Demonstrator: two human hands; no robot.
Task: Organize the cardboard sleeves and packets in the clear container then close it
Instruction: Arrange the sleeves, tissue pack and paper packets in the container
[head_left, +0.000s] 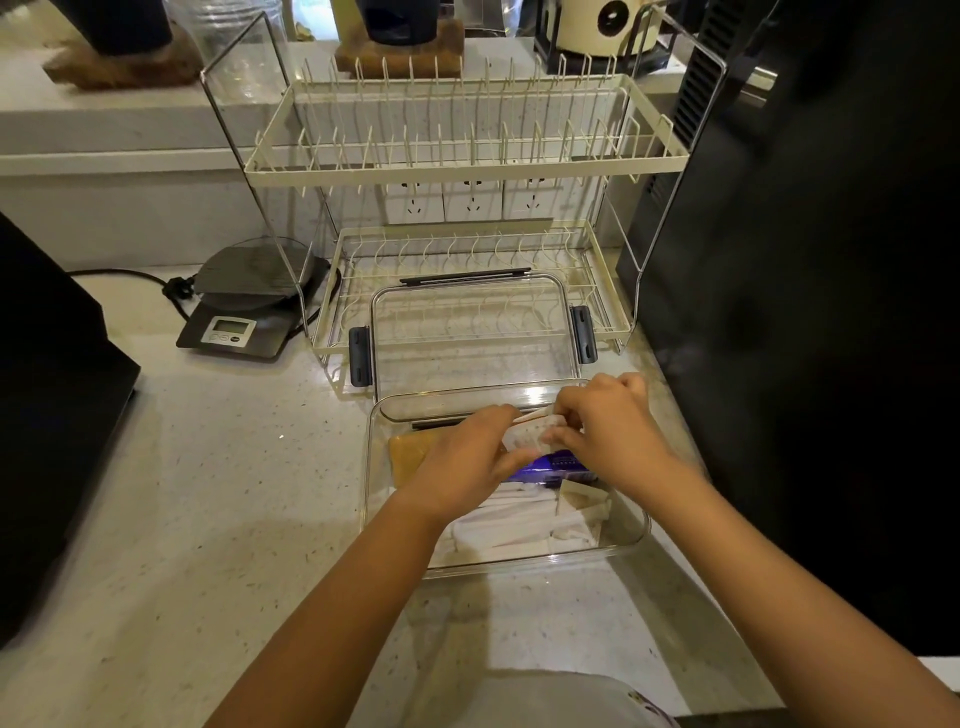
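The clear container sits open on the counter in front of me. Inside lie brown cardboard sleeves at the left, a purple packet in the middle and several white packets toward the near side. My left hand and my right hand are both over the container's far part, and both grip a small stack of white packets between them. The clear lid with dark latches leans against the dish rack just behind the container.
A cream two-tier wire dish rack stands behind the lid. A digital kitchen scale sits at the back left with its cord. A large black appliance fills the right side and another dark box the left edge.
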